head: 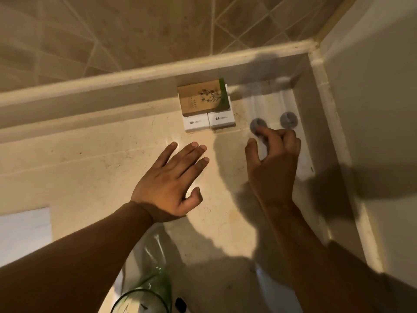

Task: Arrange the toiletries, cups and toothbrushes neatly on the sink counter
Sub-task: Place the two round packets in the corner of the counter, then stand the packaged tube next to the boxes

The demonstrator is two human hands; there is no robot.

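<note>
- A green-tinted clear glass cup (pixel 144 297) sits at the bottom edge of the frame, left of centre, nearest the camera, with a small dark object (pixel 180 304) just beside it on the right; what that object is cannot be told.
- A pale flat sheet (pixel 24 231), perhaps paper or cloth, lies at the lower left edge of the beige stone counter (pixel 90 168).
- Two bare forearms reach up from the bottom corners of the frame over the counter.
- The left hand (pixel 171 184) hovers flat at centre frame, fingers spread and extended, palm down, holding nothing.
- The right hand (pixel 274 163), right of centre, is curled, with thumb and fingertips (pixel 261 132) pinched around the nearer of two small white bottles, whose grey cap (pixel 257 124) shows just above the fingers.
- The second bottle's grey cap (pixel 288 119) stands just beside it to the right, untouched, close to the corner where the counter meets the side wall (pixel 370 105).
- Both bottle bodies are blurred and pale against the counter.
- Two small white boxes (pixel 208 122) printed with the letters "BA" lie side by side, touching, above the left hand's fingertips.
- A tan box with a plant drawing and a green edge (pixel 202 98) rests on top of them, leaning toward the raised ledge (pixel 112 77) at the back.
- Brown diagonal tiles (pixel 135 28) fill the upper part of the frame.
</note>
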